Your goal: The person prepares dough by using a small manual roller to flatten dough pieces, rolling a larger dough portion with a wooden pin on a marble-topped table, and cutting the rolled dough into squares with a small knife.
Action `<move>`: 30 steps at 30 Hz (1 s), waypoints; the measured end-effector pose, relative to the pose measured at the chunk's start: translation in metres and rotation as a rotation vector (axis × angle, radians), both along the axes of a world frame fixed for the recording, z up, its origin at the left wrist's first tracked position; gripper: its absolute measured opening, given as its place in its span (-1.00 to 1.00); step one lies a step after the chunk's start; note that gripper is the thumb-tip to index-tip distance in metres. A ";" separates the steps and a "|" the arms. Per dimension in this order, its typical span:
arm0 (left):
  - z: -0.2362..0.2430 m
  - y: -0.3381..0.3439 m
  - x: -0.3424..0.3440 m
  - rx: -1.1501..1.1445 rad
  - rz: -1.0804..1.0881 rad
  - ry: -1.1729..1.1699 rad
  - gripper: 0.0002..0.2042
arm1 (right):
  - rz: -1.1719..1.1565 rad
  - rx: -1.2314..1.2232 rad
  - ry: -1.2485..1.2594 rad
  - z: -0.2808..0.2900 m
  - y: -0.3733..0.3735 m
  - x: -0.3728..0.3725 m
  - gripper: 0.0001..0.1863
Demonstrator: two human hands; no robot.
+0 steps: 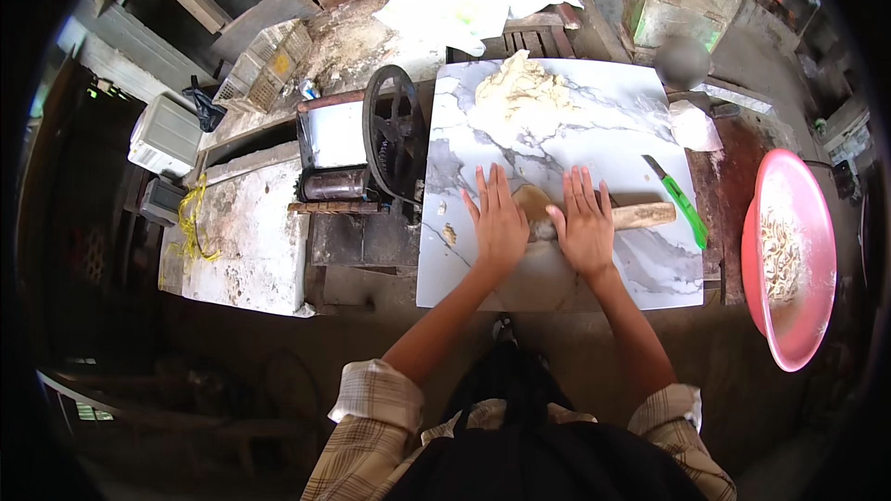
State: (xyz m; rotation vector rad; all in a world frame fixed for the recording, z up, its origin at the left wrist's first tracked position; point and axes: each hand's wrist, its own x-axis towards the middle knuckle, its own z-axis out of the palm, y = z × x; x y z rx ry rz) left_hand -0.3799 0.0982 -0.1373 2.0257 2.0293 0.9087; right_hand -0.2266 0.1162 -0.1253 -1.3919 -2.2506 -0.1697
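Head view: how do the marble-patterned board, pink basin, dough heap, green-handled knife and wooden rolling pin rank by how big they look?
1. Marble-patterned board
2. Pink basin
3. Dough heap
Last, unranked: green-handled knife and wooden rolling pin; the pin is partly hidden.

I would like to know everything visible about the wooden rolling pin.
The rolling pin is a round, pale brown bar, apparently wood, its blunt right end sticking out. It lies crosswise over the marble-patterned board, slightly slanted. The right hand lies flat over it; the left hand seems to cover its other end, so its full length cannot be told.
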 end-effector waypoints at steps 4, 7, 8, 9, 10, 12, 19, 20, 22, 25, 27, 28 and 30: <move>-0.001 0.038 -0.006 -0.001 0.154 -0.006 -0.35 | -0.065 0.097 -0.087 0.008 0.040 -0.017 -0.41; -0.008 0.028 -0.008 0.045 0.149 -0.061 -0.35 | -0.025 0.052 -0.091 0.005 0.019 -0.016 -0.40; -0.008 0.009 -0.001 0.065 0.093 -0.062 -0.36 | -0.015 -0.010 -0.094 0.003 0.005 -0.008 -0.40; -0.009 -0.008 0.003 0.080 0.048 -0.059 -0.37 | 0.031 -0.061 0.030 -0.001 -0.009 -0.003 -0.40; -0.005 -0.019 0.008 0.077 0.044 -0.063 -0.37 | 0.026 -0.064 0.026 -0.001 -0.020 0.002 -0.40; 0.003 -0.038 0.013 0.036 0.051 0.074 -0.39 | 0.051 -0.097 0.067 -0.004 -0.039 0.008 -0.40; 0.003 0.033 -0.010 0.014 0.123 0.097 -0.38 | -0.019 0.027 -0.006 0.012 0.026 -0.021 -0.48; 0.002 0.033 -0.008 0.009 0.117 0.094 -0.38 | -0.053 0.095 -0.014 0.011 0.032 -0.021 -0.48; 0.000 0.023 -0.004 0.094 0.085 0.050 -0.38 | -0.052 0.059 -0.011 0.007 0.017 -0.015 -0.46; 0.003 -0.031 0.011 0.061 0.027 0.052 -0.39 | -0.003 -0.060 0.019 0.000 -0.028 0.001 -0.42; 0.006 -0.040 0.012 0.051 0.020 0.086 -0.40 | 0.002 -0.119 0.036 0.001 -0.050 0.005 -0.39; 0.005 -0.038 0.011 0.046 0.030 0.069 -0.40 | 0.004 -0.120 0.032 0.000 -0.046 0.004 -0.39; 0.007 -0.028 0.009 0.049 0.034 0.049 -0.41 | 0.016 -0.112 0.010 0.004 -0.031 0.003 -0.39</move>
